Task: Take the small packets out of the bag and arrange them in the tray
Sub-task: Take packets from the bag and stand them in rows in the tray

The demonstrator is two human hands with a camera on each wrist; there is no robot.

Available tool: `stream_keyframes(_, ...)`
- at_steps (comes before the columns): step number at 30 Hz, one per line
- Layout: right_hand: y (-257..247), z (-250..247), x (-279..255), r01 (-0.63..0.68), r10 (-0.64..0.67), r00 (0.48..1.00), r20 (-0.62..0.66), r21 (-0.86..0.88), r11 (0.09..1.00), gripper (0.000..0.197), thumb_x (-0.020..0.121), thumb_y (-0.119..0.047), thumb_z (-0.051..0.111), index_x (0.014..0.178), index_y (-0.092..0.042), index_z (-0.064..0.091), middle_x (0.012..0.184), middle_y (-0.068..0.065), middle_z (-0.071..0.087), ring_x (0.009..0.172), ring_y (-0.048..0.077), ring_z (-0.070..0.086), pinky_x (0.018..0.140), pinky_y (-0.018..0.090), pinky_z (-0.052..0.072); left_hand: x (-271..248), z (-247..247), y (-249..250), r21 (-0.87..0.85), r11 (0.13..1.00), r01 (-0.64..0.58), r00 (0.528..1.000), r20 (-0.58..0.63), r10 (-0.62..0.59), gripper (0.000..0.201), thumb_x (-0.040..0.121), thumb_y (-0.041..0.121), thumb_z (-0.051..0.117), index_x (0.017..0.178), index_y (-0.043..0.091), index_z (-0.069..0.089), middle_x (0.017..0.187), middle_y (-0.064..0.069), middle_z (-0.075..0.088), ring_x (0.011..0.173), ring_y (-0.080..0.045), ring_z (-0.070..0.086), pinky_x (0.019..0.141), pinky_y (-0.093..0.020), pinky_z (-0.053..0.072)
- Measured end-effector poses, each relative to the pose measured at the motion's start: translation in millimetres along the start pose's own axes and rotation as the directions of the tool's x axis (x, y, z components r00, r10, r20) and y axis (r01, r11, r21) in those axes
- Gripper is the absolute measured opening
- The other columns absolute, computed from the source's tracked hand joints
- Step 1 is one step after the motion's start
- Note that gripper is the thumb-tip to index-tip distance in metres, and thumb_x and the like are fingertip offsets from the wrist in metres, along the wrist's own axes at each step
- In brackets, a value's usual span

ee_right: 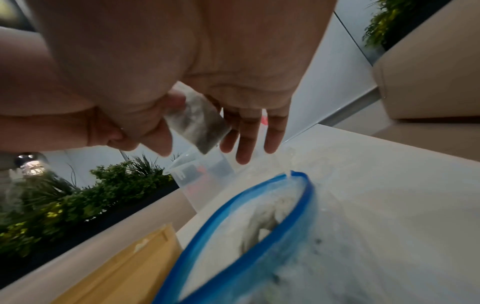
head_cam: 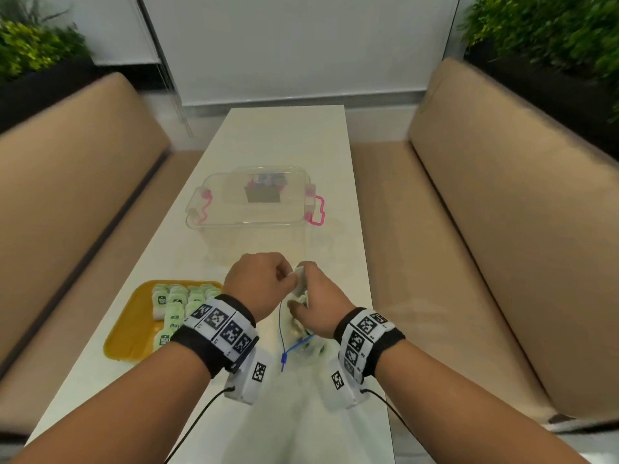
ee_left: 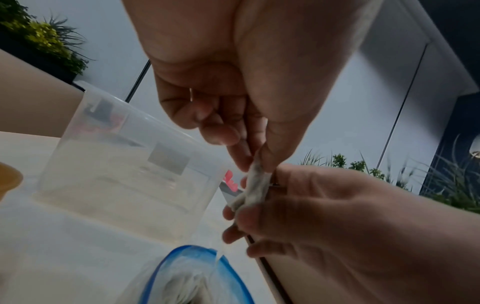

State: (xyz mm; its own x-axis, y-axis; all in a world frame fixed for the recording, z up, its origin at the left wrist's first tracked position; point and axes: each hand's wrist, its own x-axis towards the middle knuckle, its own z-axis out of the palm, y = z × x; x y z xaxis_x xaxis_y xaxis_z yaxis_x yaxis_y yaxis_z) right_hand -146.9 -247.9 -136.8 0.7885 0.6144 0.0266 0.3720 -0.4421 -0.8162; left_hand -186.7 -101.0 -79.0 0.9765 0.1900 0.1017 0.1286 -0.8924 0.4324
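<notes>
A: What is lying nearest, at lower centre of the head view?

B: The bag (head_cam: 298, 343), its blue-rimmed mouth gaping on the table (head_cam: 284, 145).

A: And just above it?

B: The left hand (head_cam: 259, 286) and right hand (head_cam: 318, 306) are meeting; the fingers (ee_left: 262, 156) of both are pinching one small packet (head_cam: 299, 279) above the bag.

A: At lower left?

B: Green packets (head_cam: 174, 306) are sitting in rows in the yellow tray (head_cam: 124, 343).

A: Farther up the frame?

B: A clear lidded box (head_cam: 254, 202) is standing at centre.

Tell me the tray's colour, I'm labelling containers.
Yellow-orange tray, clearest in the head view.
</notes>
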Motion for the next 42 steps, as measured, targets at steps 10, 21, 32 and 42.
stream_keyframes(10,-33,3,29,-0.083,0.089,0.996,-0.015,0.234,0.969,0.009,0.093,-0.018,0.041,0.088,-0.017,0.049,0.079,0.002,0.055,0.071,0.021,0.05,0.068,0.042,0.045,-1,-41,-13,-0.186,0.973,-0.135,0.987,0.056,0.148,0.02,0.094,0.041,0.057,0.087,0.029,0.071,0.067,0.018,0.059,0.06,-0.001,0.05,0.06,-0.018,0.037)
stream_keyframes(21,-110,39,64,-0.29,0.123,0.948,0.293,0.639,0.712,0.021,0.071,-0.002,0.042,0.089,-0.004,0.054,0.071,0.014,0.055,0.051,0.019,0.038,0.053,0.028,0.03,1,-88,-83,-0.284,0.941,-0.186,0.982,-0.009,0.191,0.039,0.079,0.01,0.071,0.102,0.038,0.057,0.098,0.017,0.056,0.064,-0.011,0.054,0.065,-0.019,0.048)
stream_keyframes(32,-125,82,95,-0.117,0.065,0.989,0.136,0.418,0.901,0.018,0.094,-0.018,0.062,0.087,-0.001,0.065,0.059,-0.004,0.047,0.053,0.013,0.041,0.054,0.026,0.035,4,-137,-152,-0.107,0.984,-0.143,0.988,0.039,0.148,0.012,0.093,0.036,0.06,0.091,0.033,0.071,0.083,0.013,0.062,0.076,-0.005,0.054,0.064,-0.017,0.037)
stream_keyframes(42,-129,118,114,-0.042,0.014,0.996,0.09,0.314,0.948,0.012,0.091,-0.027,0.067,0.081,-0.023,0.071,0.065,0.002,0.055,0.058,0.013,0.045,0.056,0.026,0.037,11,-168,-186,0.092,0.99,-0.108,0.964,0.254,0.081,0.013,0.092,0.03,0.063,0.099,0.03,0.073,0.07,0.018,0.061,0.067,-0.001,0.054,0.057,-0.018,0.036)
